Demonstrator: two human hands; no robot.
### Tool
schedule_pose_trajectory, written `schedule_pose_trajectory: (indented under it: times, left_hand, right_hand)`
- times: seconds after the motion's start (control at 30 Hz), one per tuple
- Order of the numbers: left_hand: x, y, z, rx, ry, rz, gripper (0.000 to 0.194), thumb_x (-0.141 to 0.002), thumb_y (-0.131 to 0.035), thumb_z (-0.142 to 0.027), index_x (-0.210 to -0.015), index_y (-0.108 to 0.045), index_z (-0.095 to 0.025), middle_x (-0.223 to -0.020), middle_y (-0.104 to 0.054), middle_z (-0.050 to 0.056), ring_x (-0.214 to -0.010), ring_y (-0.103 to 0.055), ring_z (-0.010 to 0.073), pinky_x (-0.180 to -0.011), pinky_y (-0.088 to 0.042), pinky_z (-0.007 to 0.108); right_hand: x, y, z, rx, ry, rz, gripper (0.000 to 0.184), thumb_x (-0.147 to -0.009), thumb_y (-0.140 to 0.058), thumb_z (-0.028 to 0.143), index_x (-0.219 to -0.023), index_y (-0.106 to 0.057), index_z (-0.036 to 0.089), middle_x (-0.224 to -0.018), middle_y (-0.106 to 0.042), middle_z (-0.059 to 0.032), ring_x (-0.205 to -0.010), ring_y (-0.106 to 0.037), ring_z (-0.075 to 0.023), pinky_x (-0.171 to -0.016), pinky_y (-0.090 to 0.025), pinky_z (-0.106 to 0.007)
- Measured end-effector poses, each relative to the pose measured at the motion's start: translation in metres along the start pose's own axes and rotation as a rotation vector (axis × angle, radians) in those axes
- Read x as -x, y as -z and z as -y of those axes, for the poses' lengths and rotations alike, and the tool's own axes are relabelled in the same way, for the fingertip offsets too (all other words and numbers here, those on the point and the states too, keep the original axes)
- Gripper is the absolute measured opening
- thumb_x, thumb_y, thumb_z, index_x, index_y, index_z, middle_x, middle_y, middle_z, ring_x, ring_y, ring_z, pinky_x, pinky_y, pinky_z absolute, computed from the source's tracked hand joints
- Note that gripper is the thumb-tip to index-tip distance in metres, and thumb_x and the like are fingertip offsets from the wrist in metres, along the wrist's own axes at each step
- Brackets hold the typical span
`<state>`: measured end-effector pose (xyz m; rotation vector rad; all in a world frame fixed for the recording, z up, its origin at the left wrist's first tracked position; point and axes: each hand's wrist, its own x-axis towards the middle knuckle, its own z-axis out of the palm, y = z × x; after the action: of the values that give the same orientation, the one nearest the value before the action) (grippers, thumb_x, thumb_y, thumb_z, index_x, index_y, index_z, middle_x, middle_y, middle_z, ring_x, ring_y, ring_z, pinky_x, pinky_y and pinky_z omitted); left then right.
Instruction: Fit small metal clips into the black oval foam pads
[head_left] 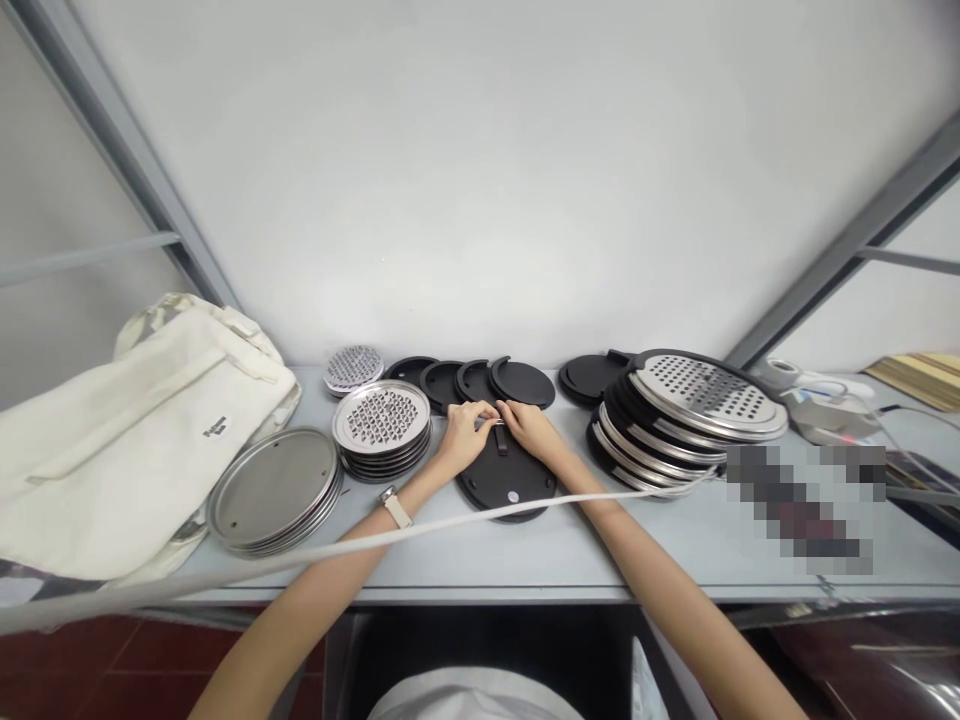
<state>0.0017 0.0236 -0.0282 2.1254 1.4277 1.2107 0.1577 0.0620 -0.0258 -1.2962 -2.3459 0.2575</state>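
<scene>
A black round disc [506, 485] lies on the table in front of me, with a small light sticker near its front edge and a short black tab [502, 440] standing out at its back. My left hand [466, 437], with a watch on the wrist, pinches at the disc's back edge beside the tab. A small shiny bit shows at its fingertips, too small to name. Against the same edge, just right of the tab, my right hand [531, 432] has its fingers closed on the disc. The fingertips of both hands nearly meet.
Black round covers [523, 383] lie overlapped behind the hands. Left stand perforated metal plates [382, 420], flat metal discs [276, 485] and a cream bag [150, 440]. A tall stack of grater discs [694, 395] stands right. A white cable [442, 530] crosses before the table.
</scene>
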Motion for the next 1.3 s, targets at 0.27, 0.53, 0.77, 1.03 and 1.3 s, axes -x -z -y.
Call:
schedule_pose_trajectory:
  times: [0.27, 0.53, 0.77, 1.03, 1.3]
  left_hand:
    - [0.0054, 0.0019, -0.0035, -0.065, -0.022, -0.009, 0.008, -0.082, -0.059, -0.011, -0.083, -0.060, -0.019, -0.087, -0.069, -0.001, -0.087, -0.062, 0.0166, -0.091, -0.037, 0.036]
    - [0.0072, 0.0032, -0.0073, -0.130, -0.010, -0.013, 0.010, -0.082, -0.055, -0.009, -0.082, -0.056, -0.019, -0.084, -0.066, -0.001, -0.086, -0.060, 0.0171, -0.089, -0.033, 0.037]
    - [0.0060, 0.0027, -0.0037, -0.123, -0.002, 0.012, 0.009, -0.083, -0.057, -0.010, -0.083, -0.057, -0.019, -0.086, -0.067, -0.001, -0.087, -0.061, 0.0170, -0.090, -0.034, 0.037]
    - [0.0044, 0.0022, 0.0011, -0.094, 0.013, 0.023, 0.005, -0.083, -0.060, -0.013, -0.083, -0.060, -0.018, -0.088, -0.070, 0.001, -0.087, -0.063, 0.0169, -0.091, -0.036, 0.038]
    - [0.0082, 0.0020, -0.0020, -0.098, 0.004, 0.013, 0.006, -0.083, -0.060, -0.013, -0.081, -0.060, -0.019, -0.086, -0.070, -0.002, -0.085, -0.063, 0.0154, -0.090, -0.035, 0.035]
  right_hand:
    - [0.0010, 0.0013, 0.0008, -0.052, 0.033, 0.013, 0.042, -0.100, -0.029, 0.033, -0.079, -0.061, 0.017, -0.077, -0.069, -0.0069, -0.071, -0.064, -0.0160, -0.064, -0.036, -0.022]
    - [0.0013, 0.0027, 0.0014, -0.064, 0.025, 0.014, 0.044, -0.100, -0.029, 0.033, -0.075, -0.062, 0.016, -0.078, -0.071, -0.0079, -0.071, -0.065, -0.0162, -0.063, -0.037, -0.021]
    - [0.0011, 0.0006, -0.0003, -0.045, 0.018, 0.033, 0.041, -0.099, -0.032, 0.030, -0.075, -0.062, 0.016, -0.077, -0.071, -0.0079, -0.069, -0.064, -0.0162, -0.062, -0.036, -0.022]
    - [-0.0005, -0.0015, -0.0010, -0.006, 0.005, 0.062, 0.035, -0.098, -0.034, 0.024, -0.080, -0.064, 0.016, -0.082, -0.071, -0.0088, -0.074, -0.064, -0.0170, -0.065, -0.036, -0.022]
    - [0.0005, -0.0025, -0.0014, -0.006, 0.003, 0.069, 0.034, -0.097, -0.036, 0.023, -0.078, -0.064, 0.015, -0.080, -0.071, -0.0091, -0.071, -0.063, -0.0168, -0.063, -0.034, -0.023]
